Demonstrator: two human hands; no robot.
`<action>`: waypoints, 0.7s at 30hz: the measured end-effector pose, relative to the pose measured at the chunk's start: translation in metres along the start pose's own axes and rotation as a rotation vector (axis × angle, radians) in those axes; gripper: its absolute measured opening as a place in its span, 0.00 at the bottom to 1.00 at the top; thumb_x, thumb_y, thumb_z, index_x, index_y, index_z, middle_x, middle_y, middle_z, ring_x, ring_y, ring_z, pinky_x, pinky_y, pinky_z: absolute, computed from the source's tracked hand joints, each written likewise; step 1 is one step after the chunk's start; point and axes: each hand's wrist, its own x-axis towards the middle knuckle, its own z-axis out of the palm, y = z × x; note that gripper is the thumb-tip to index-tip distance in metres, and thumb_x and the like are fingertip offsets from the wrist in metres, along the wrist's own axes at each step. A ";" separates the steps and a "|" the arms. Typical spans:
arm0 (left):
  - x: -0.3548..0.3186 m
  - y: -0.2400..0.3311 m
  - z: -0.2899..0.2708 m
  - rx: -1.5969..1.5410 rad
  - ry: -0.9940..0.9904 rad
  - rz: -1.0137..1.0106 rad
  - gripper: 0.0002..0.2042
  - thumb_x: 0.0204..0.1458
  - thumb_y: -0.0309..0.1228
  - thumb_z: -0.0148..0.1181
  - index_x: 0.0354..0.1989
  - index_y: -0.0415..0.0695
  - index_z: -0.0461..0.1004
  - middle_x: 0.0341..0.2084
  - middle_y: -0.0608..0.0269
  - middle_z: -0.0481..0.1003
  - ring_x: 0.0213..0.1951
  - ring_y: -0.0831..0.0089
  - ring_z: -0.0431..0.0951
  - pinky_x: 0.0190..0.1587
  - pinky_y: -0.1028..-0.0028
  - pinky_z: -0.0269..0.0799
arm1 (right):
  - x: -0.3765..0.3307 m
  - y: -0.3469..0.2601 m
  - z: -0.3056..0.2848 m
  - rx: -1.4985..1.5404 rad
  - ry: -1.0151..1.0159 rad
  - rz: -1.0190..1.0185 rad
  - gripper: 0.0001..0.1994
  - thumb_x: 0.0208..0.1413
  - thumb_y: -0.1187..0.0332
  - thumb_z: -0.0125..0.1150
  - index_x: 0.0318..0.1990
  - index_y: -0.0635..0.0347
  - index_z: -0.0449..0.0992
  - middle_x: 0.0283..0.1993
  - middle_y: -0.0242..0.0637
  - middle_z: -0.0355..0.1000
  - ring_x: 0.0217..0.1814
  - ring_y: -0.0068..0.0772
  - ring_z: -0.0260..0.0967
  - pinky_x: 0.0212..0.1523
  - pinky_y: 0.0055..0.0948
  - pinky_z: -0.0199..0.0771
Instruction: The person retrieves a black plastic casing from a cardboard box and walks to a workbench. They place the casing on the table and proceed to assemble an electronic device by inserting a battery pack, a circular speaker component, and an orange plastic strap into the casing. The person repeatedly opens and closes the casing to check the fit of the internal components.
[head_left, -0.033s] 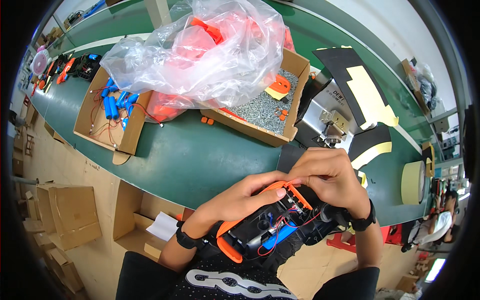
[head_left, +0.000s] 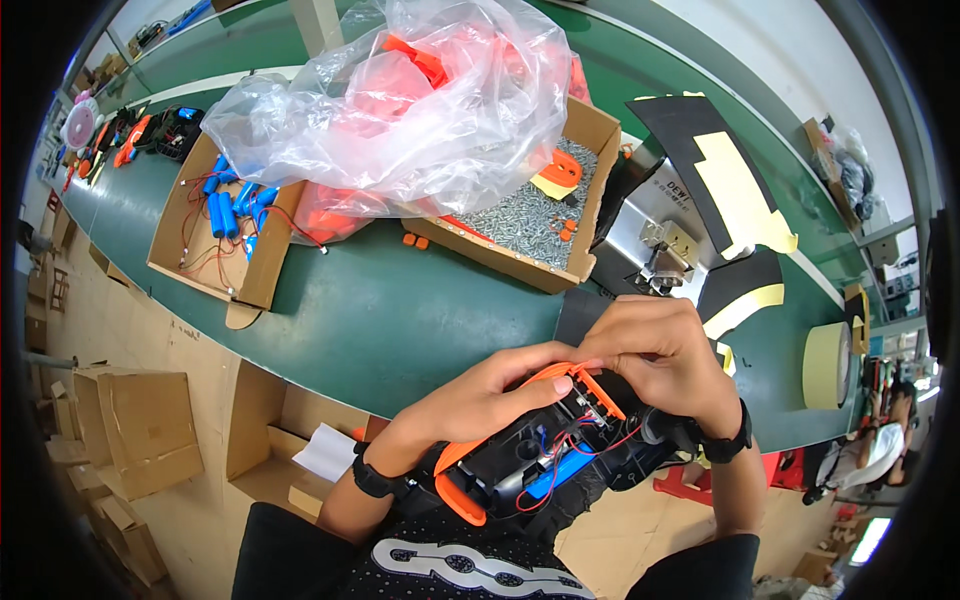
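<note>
An orange and black plastic housing (head_left: pixel 492 468), its inside exposed, is held up in front of my body near the bench's front edge. Inside it are a blue cylindrical battery (head_left: pixel 560 473) and thin red and blue wires. My left hand (head_left: pixel 490 395) wraps over the housing's far left side, thumb pressed on the orange rim. At the far corner of that rim, the fingers of my right hand (head_left: pixel 655 355) are pinched together, touching it beside the left fingertips. Whatever lies between the right fingertips is hidden.
A cardboard box (head_left: pixel 262 285) holds blue batteries with red wires. Clear plastic bagging (head_left: pixel 400 130) with orange parts leans over a box of screws (head_left: pixel 520 225). A metal-fronted device (head_left: pixel 650 215) stands right of it, near a tape roll (head_left: pixel 826 365). Cartons (head_left: pixel 135 425) sit on the floor.
</note>
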 end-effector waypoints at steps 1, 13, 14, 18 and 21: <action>0.000 0.000 0.000 0.016 0.000 0.022 0.21 0.73 0.39 0.54 0.67 0.39 0.71 0.52 0.68 0.76 0.54 0.82 0.72 0.61 0.76 0.67 | 0.000 0.000 -0.001 -0.029 -0.005 -0.037 0.15 0.43 0.87 0.63 0.39 0.64 0.86 0.33 0.42 0.79 0.35 0.44 0.77 0.35 0.36 0.77; 0.003 -0.004 0.006 -0.029 0.082 0.063 0.21 0.75 0.41 0.52 0.65 0.38 0.72 0.50 0.69 0.76 0.52 0.84 0.71 0.59 0.77 0.68 | 0.006 -0.018 -0.003 -0.336 0.071 -0.198 0.18 0.40 0.77 0.68 0.43 0.58 0.86 0.34 0.35 0.77 0.34 0.42 0.75 0.31 0.37 0.75; 0.003 -0.004 0.005 -0.023 0.067 0.050 0.21 0.75 0.41 0.51 0.65 0.38 0.72 0.50 0.69 0.76 0.52 0.84 0.71 0.59 0.77 0.68 | 0.004 -0.014 -0.003 -0.352 0.062 -0.218 0.17 0.40 0.76 0.69 0.42 0.58 0.86 0.34 0.35 0.77 0.34 0.42 0.75 0.31 0.37 0.75; 0.003 -0.005 0.002 -0.036 0.040 0.009 0.20 0.75 0.39 0.51 0.65 0.37 0.71 0.50 0.69 0.76 0.52 0.84 0.71 0.59 0.77 0.69 | 0.000 -0.009 -0.002 -0.421 0.041 -0.248 0.16 0.40 0.75 0.70 0.41 0.58 0.85 0.34 0.35 0.76 0.35 0.40 0.75 0.30 0.37 0.75; 0.003 -0.007 0.001 -0.043 0.036 0.005 0.20 0.75 0.39 0.51 0.65 0.37 0.71 0.50 0.68 0.76 0.52 0.84 0.72 0.58 0.77 0.69 | 0.001 -0.007 0.002 -0.450 0.022 -0.256 0.15 0.41 0.75 0.70 0.40 0.59 0.85 0.35 0.34 0.76 0.37 0.39 0.75 0.29 0.35 0.76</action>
